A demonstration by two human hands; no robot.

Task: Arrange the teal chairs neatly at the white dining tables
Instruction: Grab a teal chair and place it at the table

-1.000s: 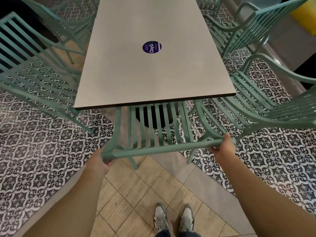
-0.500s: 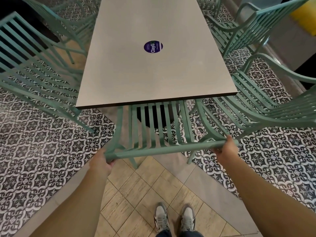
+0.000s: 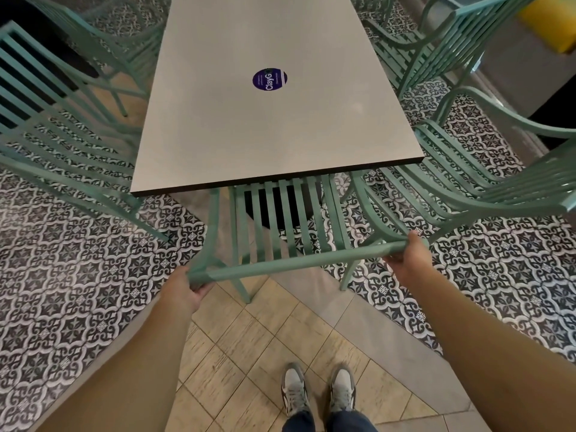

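At the near short edge of a white rectangular table point(image 3: 274, 126), seen from above by a head-worn camera, a teal slatted metal chair point(image 3: 280, 219) is tucked part-way under the tabletop, its seat hidden beneath and its backrest slats rising toward the viewer. The person's left hand point(image 3: 184, 286) grips the left end of the chair's top rail, fingers curled under the bar. The right hand point(image 3: 406, 260) grips the right end of the same rail, thumb over the top and fingers wrapped beneath. Both bare forearms reach forward from the bottom corners of the view.

A round purple sticker point(image 3: 269, 79) reading "ClayG" lies near the middle of the tabletop. A dark table pedestal point(image 3: 282, 204) shows through the chair's slats.

Along the table's left long edge stands another teal chair point(image 3: 59, 141), with a further one point(image 3: 103, 35) beyond it by the far left corner. Along the right long edge stands a teal armchair point(image 3: 486, 179), its curved armrest just beside the held chair's right side; whether they touch cannot be told. Another teal chair point(image 3: 436, 45) stands by the far right corner.

Patterned black-and-white floor tiles point(image 3: 78, 275) surround the table, and beige tiles point(image 3: 249, 353) lie nearer the person, whose grey-and-white sneakers point(image 3: 318, 391) point toward the chair. A yellow object point(image 3: 551, 17) sits at the top right edge, too cropped to identify.
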